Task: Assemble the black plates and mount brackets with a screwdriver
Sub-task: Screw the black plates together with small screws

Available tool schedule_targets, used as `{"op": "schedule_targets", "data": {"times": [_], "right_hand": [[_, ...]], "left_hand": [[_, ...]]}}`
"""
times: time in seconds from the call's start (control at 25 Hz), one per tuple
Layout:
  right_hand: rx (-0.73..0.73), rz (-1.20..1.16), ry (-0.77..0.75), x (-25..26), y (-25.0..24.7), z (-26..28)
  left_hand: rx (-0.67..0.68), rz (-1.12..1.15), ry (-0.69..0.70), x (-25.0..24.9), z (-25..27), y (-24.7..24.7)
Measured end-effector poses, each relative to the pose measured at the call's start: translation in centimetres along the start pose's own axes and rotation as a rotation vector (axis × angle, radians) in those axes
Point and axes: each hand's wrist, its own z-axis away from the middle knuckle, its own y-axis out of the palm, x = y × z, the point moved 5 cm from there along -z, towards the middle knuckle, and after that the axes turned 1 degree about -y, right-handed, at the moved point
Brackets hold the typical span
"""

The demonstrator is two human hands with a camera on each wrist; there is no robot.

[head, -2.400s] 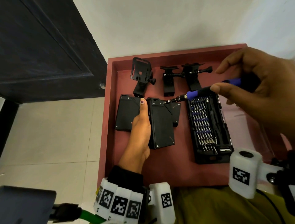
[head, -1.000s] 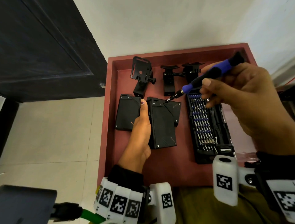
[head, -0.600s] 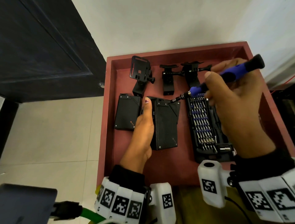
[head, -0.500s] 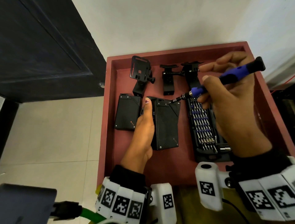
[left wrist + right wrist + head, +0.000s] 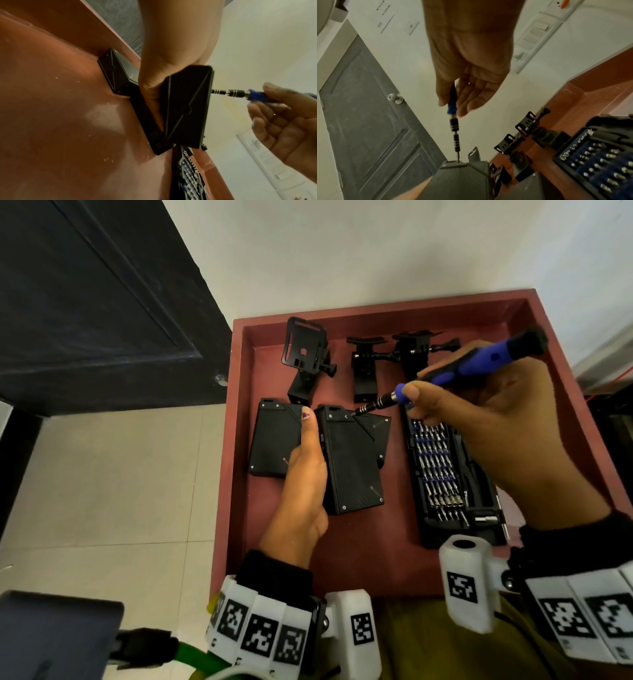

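My left hand (image 5: 305, 470) grips a black plate (image 5: 349, 460) by its left edge, thumb lying along the side, one edge raised off the red tray (image 5: 236, 440). In the left wrist view my thumb (image 5: 150, 86) is tucked under this plate (image 5: 187, 105). My right hand (image 5: 479, 422) holds a blue-handled screwdriver (image 5: 479, 361); its tip touches the plate's far end near a corner screw. The right wrist view shows the screwdriver (image 5: 453, 121) standing on the plate (image 5: 458, 180). A second plate (image 5: 274, 436) lies to the left, and a third (image 5: 380, 433) sits partly beneath the held one.
Three black mount brackets (image 5: 305, 350) (image 5: 364, 368) (image 5: 414, 350) stand along the tray's far wall. An open bit case (image 5: 445, 474) lies at the right, under my right hand. A dark door (image 5: 85, 302) and tiled floor are to the left of the tray.
My right hand has swung in over the bit case and tilted the screwdriver handle up to the right, its tip staying at the plate's far end. My left hand has kept its grip.
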Motion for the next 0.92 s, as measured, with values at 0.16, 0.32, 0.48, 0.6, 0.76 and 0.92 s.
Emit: {"op": "schedule_targets", "data": {"times": [0.16, 0.32, 0.48, 0.6, 0.76, 0.92], "right_hand": [[-0.208, 0.089, -0.01, -0.7, -0.1, 0.5], [-0.259, 0.024, 0.062, -1.6, 0.1, 0.5], [-0.031, -0.178, 0.052, -1.2, 1.0, 0.0], [0.153, -0.233, 0.091, -1.5, 1.5, 0.1], [0.17, -0.214, 0.055, -1.6, 0.8, -0.2], [0.107, -0.112, 0.002, -1.1, 0.6, -0.1]], "left_hand": [[-0.018, -0.014, 0.065, -0.6, 0.3, 0.3], [0.005, -0.027, 0.089, -0.7, 0.4, 0.5], [0.031, -0.048, 0.087, -0.3, 0.3, 0.5], [0.029, -0.018, 0.071, -0.2, 0.2, 0.4], [0.023, -0.023, 0.053, -0.2, 0.0, 0.2], [0.017, -0.035, 0.063, -0.3, 0.1, 0.1]]}}
